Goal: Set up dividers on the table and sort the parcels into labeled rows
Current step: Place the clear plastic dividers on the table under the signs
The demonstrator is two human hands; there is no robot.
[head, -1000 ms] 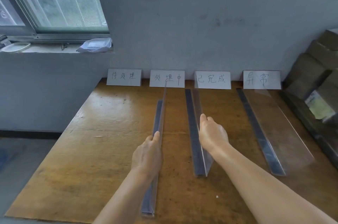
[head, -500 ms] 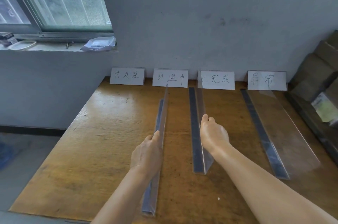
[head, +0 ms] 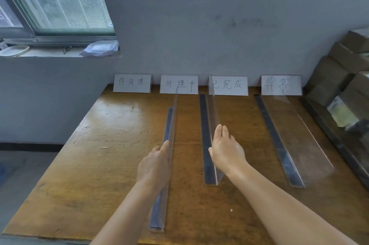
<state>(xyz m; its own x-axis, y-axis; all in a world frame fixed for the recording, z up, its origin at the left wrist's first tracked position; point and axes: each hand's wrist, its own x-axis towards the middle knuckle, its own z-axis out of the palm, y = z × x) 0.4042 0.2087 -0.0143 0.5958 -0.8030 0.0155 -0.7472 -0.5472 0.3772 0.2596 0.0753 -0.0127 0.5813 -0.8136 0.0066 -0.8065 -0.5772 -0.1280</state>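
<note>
Lanes between dividers (head: 209, 136) open; boxes (head: 343, 77) perhaps crowd right

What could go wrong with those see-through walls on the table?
The left divider sticks out nearer the table's front edge than the other two, and does not reach the label cards, so the rows may come out uneven. The left hand holds only its thin clear top, so it might tip. The right hand lies flat against the middle divider and might nudge it crooked.

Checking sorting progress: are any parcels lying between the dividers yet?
No: the table between the three clear dividers is bare wood; boxes sit stacked at right.
</note>
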